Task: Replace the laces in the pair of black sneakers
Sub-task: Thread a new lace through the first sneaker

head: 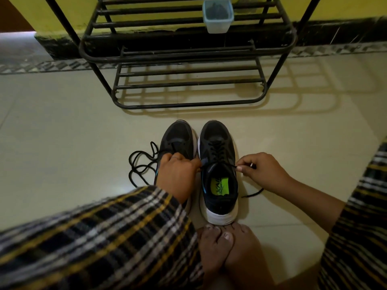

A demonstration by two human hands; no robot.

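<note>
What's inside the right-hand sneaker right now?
Inside the right-hand sneaker a bright green insole patch with dark printed lettering shows at the heel. Further forward, the tongue and laces cover the interior, so the toe area is hidden.

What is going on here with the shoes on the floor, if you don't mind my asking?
A person sitting on the floor is lacing a pair of black sneakers. The left hand and right hand each pinch an end of the lace on the right sneaker, already laced up. The left sneaker has a loose lace trailing beside it.

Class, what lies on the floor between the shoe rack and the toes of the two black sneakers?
Head view: bare cream tiled floor, crossed only by the black metal shoe rack's shadow.
</note>
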